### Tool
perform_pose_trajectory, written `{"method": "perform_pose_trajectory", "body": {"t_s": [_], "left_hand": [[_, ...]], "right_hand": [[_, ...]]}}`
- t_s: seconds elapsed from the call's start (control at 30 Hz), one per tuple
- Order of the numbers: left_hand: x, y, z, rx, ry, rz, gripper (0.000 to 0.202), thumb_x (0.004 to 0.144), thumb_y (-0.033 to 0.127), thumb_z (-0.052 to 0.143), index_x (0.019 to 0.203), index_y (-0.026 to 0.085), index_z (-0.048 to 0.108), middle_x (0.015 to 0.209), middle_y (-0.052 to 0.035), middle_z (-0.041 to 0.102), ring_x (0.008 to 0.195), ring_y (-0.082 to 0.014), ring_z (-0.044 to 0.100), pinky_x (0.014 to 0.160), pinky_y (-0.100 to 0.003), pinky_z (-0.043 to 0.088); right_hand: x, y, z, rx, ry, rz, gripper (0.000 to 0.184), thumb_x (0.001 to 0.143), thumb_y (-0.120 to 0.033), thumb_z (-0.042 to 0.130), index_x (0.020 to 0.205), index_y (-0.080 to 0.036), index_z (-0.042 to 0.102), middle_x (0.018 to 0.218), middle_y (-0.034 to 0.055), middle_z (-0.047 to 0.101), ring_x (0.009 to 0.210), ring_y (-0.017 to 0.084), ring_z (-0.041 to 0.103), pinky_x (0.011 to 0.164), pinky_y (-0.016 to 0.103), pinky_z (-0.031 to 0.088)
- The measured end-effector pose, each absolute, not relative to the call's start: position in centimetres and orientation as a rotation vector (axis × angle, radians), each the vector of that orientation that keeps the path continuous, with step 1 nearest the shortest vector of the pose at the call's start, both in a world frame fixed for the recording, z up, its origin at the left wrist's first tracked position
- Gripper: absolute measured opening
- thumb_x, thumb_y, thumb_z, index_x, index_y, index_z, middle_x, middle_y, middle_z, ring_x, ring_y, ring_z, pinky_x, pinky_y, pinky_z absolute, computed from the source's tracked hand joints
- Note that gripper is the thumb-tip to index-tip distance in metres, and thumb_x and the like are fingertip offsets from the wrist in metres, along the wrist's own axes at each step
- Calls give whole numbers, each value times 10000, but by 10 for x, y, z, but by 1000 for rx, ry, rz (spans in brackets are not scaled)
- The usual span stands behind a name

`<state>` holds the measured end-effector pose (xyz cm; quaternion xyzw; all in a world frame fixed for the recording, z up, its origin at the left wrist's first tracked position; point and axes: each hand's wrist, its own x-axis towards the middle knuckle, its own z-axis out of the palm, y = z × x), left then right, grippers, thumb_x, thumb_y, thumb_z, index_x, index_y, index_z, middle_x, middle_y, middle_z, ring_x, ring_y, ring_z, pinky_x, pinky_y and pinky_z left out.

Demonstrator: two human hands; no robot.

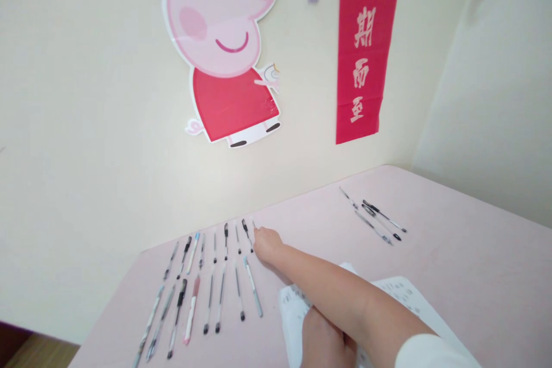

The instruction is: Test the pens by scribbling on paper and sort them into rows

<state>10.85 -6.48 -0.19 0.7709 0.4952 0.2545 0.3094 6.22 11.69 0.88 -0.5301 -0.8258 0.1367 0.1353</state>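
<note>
My right hand (pixel 268 245) reaches left across the table to the right end of the back row of pens. Its fingers are closed on a slim pen (pixel 254 225), of which only the upper end shows. Next to it lies a pen with a black grip (pixel 246 233). A front row runs nearer to me, with a blue-and-white pen (pixel 253 286) at its right end. Under my right forearm, my left hand (pixel 323 340) rests curled over the written-on paper sheets (pixel 290 316). Its fingers are mostly hidden, and what they hold cannot be made out.
Several more pens (pixel 379 221) lie loosely grouped at the back right of the pink table (pixel 466 253). Behind stands a wall with a cartoon pig cutout (pixel 235 106) and a red banner (pixel 360 121). Table edges show at the left and back.
</note>
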Motion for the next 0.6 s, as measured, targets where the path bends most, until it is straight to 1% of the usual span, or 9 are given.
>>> {"method": "perform_pose_trajectory", "body": {"t_s": [0.17, 0.37, 0.5, 0.6], "left_hand": [[108, -65, -5, 2050, 1296, 686, 312, 743, 136, 495, 989, 187, 680, 1085, -78, 677, 1035, -273, 592, 852, -354, 450], [107, -66, -6, 2040, 1285, 701, 296, 755, 154, 501, 984, 207, 682, 1081, -64, 680, 1035, -259, 592, 843, -339, 448], [107, -67, -3, 2069, 1282, 674, 317, 757, 159, 489, 1014, 197, 670, 1096, -71, 671, 1051, -261, 579, 861, -335, 434], [109, -66, 3, 2077, 1330, 598, 329, 743, 143, 472, 1003, 191, 667, 1083, -80, 665, 1027, -256, 579, 847, -329, 431]], "right_hand": [[63, 114, 7, -1536, -2372, 398, 326, 817, -126, 439, 1118, -91, 557, 1009, 185, 640, 931, 261, 625, 765, 346, 482], [67, 112, 7, -1508, -2345, 430, 408, 843, -161, 398, 1237, -107, 487, 1059, 187, 620, 962, 264, 611, 790, 363, 464], [68, 111, 7, -1496, -2315, 458, 437, 855, -177, 377, 1279, -105, 451, 1091, 180, 609, 991, 255, 597, 820, 353, 450], [76, 110, 10, -1490, -2282, 464, 454, 867, -211, 375, 1307, -112, 420, 1108, 163, 603, 990, 236, 593, 824, 326, 448]]}}
